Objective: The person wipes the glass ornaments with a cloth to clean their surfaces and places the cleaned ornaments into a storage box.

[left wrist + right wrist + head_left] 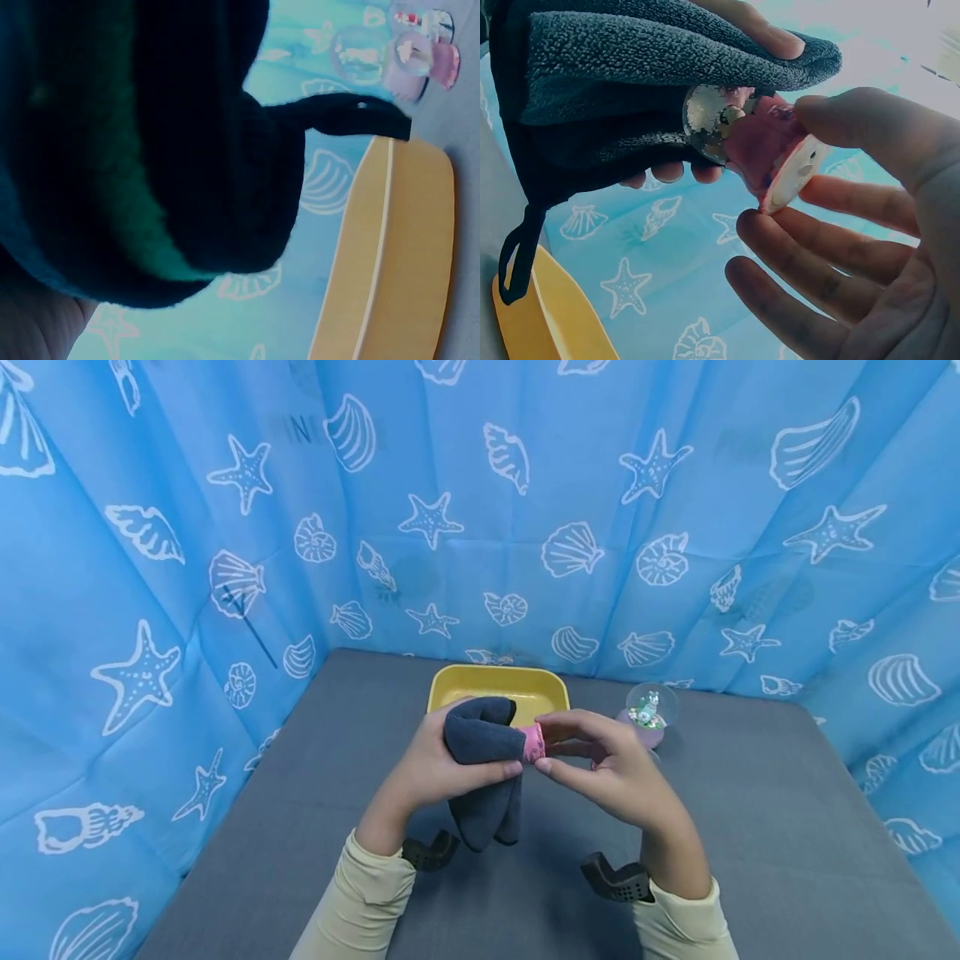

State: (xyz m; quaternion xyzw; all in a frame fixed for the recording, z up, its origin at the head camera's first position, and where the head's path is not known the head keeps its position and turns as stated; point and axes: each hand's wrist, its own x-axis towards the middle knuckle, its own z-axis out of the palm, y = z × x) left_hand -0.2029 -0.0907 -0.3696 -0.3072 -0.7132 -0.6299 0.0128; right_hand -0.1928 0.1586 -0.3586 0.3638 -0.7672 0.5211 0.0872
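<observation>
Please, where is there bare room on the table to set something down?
Bare patches of the grey table: left, between the yellow rectangular tray and blue shell-patterned curtain; right, beyond the right hand. Crowded: right of the tray, where clear round snow globes with coloured bases stand.

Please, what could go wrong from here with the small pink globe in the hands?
1. The small globe could slip: the right hand pinches one end, and the dark cloth in the left hand partly covers the other.
2. If dropped, it might strike the table or the yellow tray beyond the hands.
3. A wide swing of the right hand might knock the purple-based globe standing beyond it.
</observation>
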